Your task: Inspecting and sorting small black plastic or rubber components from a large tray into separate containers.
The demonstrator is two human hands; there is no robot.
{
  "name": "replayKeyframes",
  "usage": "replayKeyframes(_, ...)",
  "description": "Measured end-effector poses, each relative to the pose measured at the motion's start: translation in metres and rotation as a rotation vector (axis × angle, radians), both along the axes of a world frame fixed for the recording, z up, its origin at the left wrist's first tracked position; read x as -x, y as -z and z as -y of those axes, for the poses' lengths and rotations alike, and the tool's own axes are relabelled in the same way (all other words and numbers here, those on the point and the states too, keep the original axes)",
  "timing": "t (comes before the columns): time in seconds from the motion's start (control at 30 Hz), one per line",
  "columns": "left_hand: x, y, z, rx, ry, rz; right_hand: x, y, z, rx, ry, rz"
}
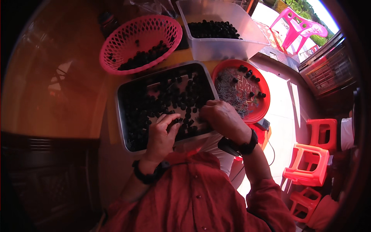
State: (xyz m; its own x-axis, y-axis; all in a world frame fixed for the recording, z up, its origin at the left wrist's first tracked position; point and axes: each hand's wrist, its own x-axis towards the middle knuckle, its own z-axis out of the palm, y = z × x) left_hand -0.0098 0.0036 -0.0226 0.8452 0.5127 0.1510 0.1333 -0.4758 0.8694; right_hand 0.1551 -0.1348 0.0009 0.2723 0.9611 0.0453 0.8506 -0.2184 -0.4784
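Black pieces (pixel 170 101) under curled (both) hands (pixel 193 125)

Both forearms reaching up from below; left hand (pixel 162 133) palm down, fingers spread; right hand (pixel 220 118) curled, fingertips seemingly pinched.

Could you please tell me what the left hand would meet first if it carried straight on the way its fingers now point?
The left hand points up and slightly right across the metal tray, so it would probably meet the small black pieces just ahead of its fingertips; depth is uncertain.
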Motion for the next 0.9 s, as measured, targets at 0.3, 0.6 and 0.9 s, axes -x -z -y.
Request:
replayKeyframes(0.3,0.001,-0.003,-0.001,0.472,0.026,0.0,0.016,0.026,-0.017,0.035,0.005,0.181)
replayKeyframes(0.6,0.005,-0.003,-0.005,0.707,0.031,0.006,0.016,0.022,-0.022,-0.182,0.076,-0.009)
replayKeyframes(0.9,-0.004,-0.004,0.006,0.443,0.031,0.042,0.039,0.021,-0.01,-0.409,0.231,-0.889)
